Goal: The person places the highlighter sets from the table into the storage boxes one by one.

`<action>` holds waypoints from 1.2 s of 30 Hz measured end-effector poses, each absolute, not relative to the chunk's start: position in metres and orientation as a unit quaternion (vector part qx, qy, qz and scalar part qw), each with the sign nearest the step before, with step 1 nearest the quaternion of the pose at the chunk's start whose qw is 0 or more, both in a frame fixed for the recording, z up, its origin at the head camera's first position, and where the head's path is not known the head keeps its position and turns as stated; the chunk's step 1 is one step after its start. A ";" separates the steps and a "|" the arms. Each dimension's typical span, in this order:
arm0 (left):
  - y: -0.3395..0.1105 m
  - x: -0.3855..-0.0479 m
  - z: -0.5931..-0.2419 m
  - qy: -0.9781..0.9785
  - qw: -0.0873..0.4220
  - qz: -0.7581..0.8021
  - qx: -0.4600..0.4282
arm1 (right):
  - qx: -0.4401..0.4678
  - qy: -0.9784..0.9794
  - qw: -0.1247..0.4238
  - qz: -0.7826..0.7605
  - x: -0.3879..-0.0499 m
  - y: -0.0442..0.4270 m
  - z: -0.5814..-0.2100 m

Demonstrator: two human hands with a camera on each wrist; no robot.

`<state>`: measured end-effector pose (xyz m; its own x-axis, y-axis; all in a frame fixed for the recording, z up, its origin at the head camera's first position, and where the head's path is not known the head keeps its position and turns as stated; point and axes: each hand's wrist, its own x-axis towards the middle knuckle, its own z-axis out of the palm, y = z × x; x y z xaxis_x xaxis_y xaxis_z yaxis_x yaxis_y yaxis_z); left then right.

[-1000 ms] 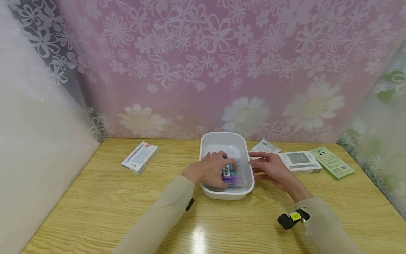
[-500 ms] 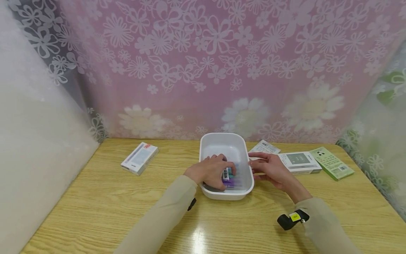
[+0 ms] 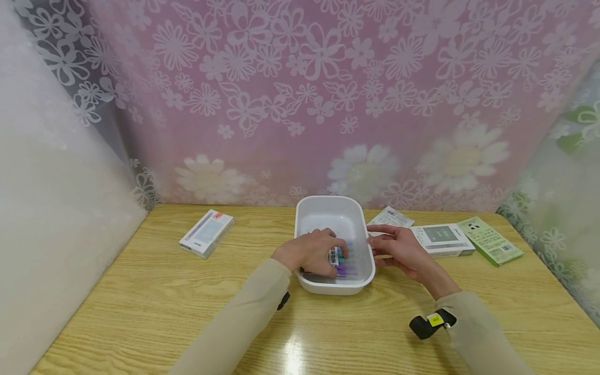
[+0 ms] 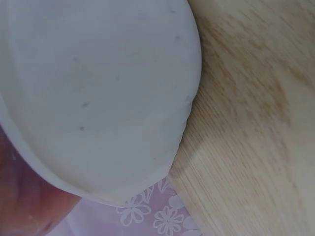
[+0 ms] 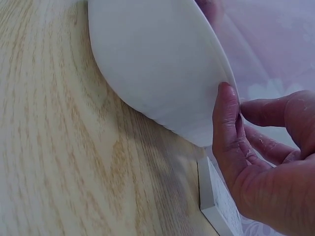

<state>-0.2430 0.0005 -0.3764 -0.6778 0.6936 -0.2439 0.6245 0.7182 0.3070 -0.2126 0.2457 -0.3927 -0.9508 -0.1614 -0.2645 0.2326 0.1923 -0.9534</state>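
A white plastic tub (image 3: 330,205) stands near the table's back edge. Inside it, my left hand (image 3: 311,252) grips a clear pack (image 3: 344,268) with purple and teal contents and a black-and-white label. The fingers and palm cover much of that pack, so its exact kind cannot be told. In the left wrist view, the tub wall (image 4: 108,88) hides most of the left hand (image 4: 29,191). At the tub's right side, my right hand (image 3: 405,250) holds the rim. The right wrist view has the right hand (image 5: 266,167) with one fingertip against the outer wall and another at the rim.
A white box (image 3: 207,233) with a red sticker lies at left on the wooden table (image 3: 234,291). Right of the tub are a printed white packet (image 3: 392,216), a white box with a grey-green panel (image 3: 442,239) and a green box (image 3: 490,240). A floral curtain (image 3: 300,104) hangs behind.
My left hand has shifted slightly toward the tub's near left, with the pack moving a little under its fingers. The right hand and the tub stay almost still.
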 end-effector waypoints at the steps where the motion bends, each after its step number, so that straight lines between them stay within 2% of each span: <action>1: 0.000 -0.242 -0.376 0.910 0.173 0.103 0.362 | 0.023 0.756 0.156 -0.636 -0.213 0.246 -0.393; 5: -0.003 -0.240 -0.375 0.910 0.139 0.111 0.374 | 0.024 0.754 0.158 -0.637 -0.213 0.245 -0.392; 12: -0.015 -0.233 -0.371 0.908 0.029 0.116 0.401 | 0.024 0.753 0.157 -0.638 -0.213 0.244 -0.391; 21: -0.037 -0.222 -0.373 0.915 -0.067 0.130 0.376 | 0.028 0.754 0.154 -0.637 -0.213 0.245 -0.392; 26: -0.049 -0.216 -0.374 0.923 -0.089 0.130 0.352 | 0.027 0.752 0.155 -0.640 -0.212 0.244 -0.393; 36: -0.075 -0.208 -0.379 0.942 -0.089 0.105 0.307 | 0.031 0.754 0.150 -0.639 -0.212 0.244 -0.393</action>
<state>-0.2080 -0.0750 -0.3790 -0.7960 0.5590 0.2321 0.5964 0.7897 0.1435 -0.2122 0.2438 -0.3930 -0.9530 -0.1457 -0.2655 0.2382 0.1810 -0.9542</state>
